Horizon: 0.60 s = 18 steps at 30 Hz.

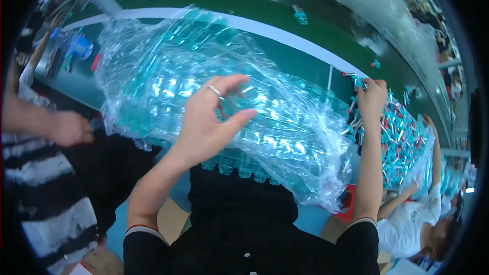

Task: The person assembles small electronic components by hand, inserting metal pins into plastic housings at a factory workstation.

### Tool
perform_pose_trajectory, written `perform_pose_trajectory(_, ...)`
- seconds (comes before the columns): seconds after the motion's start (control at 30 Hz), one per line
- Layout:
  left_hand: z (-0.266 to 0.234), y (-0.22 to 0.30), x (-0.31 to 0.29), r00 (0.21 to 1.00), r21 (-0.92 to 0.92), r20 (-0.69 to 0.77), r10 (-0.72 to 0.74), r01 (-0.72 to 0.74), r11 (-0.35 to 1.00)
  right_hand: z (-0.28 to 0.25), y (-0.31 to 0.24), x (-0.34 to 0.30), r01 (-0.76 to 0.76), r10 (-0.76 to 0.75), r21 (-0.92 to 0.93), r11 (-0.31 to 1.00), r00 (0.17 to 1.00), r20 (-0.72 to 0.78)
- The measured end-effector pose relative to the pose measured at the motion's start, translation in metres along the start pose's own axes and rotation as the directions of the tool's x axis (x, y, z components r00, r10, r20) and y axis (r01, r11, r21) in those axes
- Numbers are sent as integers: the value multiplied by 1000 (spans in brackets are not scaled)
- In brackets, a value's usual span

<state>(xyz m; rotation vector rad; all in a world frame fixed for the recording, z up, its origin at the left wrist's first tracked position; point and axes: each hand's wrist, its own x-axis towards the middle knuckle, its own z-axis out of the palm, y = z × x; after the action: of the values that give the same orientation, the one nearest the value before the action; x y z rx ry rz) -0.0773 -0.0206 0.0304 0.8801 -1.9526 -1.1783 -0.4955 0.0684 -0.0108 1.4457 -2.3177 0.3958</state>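
- While the left hand (201, 118) hovers over or rests on clear film (322, 140), its grip gapes wide, with no clear hold on anything.
- Under the film lie rows of teal plastic containers (245, 166).
- The right hand (373, 97) appears to pinch a teal, red-tipped part (358, 81) beside a heap of similar pieces (402, 145).
- A loose pinch could drop it; slack film could snag the left hand.
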Motion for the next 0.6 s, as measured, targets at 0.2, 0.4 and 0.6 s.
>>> perform_pose_trajectory(0.2, -1, 11, -11, 992, 23, -12, 126, -126, 992, -54, -84, -2, -42, -120, 662, 748, 973, 198)
perform_pose_trajectory(0.4, 11, -3, -18, 993, -112, -31, 112, -114, 987, -98, -175, -31, 49, -458, 932, 358, 880, 129)
perform_pose_trajectory(0.6, 13, 5, -17, 984, -19, -16, 175, -176, 984, -93, -177, -45, 229, -501, 857, 461, 865, 38)
